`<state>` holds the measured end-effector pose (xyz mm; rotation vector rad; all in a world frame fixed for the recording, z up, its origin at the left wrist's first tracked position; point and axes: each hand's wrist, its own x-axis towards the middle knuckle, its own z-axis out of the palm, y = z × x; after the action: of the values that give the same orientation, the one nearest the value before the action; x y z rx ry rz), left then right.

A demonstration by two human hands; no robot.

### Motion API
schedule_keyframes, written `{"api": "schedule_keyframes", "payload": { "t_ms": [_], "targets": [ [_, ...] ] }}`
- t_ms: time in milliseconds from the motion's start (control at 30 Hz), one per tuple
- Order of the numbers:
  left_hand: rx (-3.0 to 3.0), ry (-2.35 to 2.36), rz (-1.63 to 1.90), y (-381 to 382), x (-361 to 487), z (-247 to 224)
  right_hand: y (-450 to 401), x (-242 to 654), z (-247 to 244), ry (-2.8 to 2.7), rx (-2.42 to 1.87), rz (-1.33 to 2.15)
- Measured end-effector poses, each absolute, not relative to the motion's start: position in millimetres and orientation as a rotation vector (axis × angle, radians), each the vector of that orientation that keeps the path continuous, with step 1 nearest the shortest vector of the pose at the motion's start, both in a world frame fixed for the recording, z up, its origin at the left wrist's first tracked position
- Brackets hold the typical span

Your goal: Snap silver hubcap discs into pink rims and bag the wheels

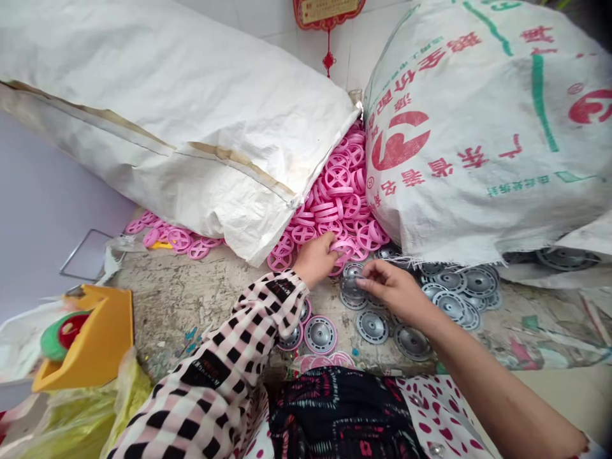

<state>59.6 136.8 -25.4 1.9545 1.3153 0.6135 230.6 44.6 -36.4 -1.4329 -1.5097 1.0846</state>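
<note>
My left hand, below a checkered sleeve, is closed on a pink spoked ring at the front of the heap of pink rings. My right hand pinches a grey disc by its edge, just right of the left hand. Several loose grey discs lie below and right of the right hand. Near my left forearm, grey discs with pink rims lie on the worn surface.
A big white sack spills pink rings from its mouth. Another printed white sack stands at the right, with grey discs under its edge. A yellow bin and a yellow-green bag are at the left.
</note>
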Motion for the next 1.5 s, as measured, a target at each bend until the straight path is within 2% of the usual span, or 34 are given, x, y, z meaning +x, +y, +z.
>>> {"api": "schedule_keyframes", "payload": {
  "t_ms": [100,200,333,533,733,833,933,1067,1167,1367,1500],
  "targets": [
    [1.382,1.141,0.663,118.3,50.8,-22.4,47.1,220.3,-35.9,-1.113,-1.373,1.136],
    [1.028,0.945,0.638,98.7,44.9,-19.5,46.7,205.9,-38.8,-1.035,-1.410,1.024],
    [0.977,0.869,0.711,80.1,40.6,-19.4,41.3,192.2,-45.2,-1.240,-1.522,0.792],
    [0.942,0.867,0.742,67.5,33.4,-18.9,36.8,190.3,-42.7,-1.335,-1.354,1.114],
    [0.917,0.901,0.786,61.3,33.3,-20.3,27.9,175.7,-45.2,-1.303,-1.352,0.970],
    [0.909,0.943,0.736,57.9,25.0,-16.1,29.1,173.7,-47.4,-1.387,-1.349,1.035],
    [1.011,1.034,0.731,56.6,0.4,-5.1,39.6,181.4,-42.1,-1.693,-1.387,0.977],
    [1.212,1.314,0.670,58.9,-51.4,3.4,57.1,188.2,-29.0,-2.207,-1.631,0.400],
    [1.306,1.498,0.418,57.9,-84.7,-3.8,65.5,180.4,-25.9,-2.422,-1.784,0.146],
    [2.080,1.812,0.065,49.4,-88.1,-14.0,71.0,163.4,-33.4,-2.485,-1.775,0.139],
    [2.374,1.570,0.333,51.1,-58.3,-7.3,59.0,161.2,-31.6,-2.467,-1.578,0.289]
  ]
}}
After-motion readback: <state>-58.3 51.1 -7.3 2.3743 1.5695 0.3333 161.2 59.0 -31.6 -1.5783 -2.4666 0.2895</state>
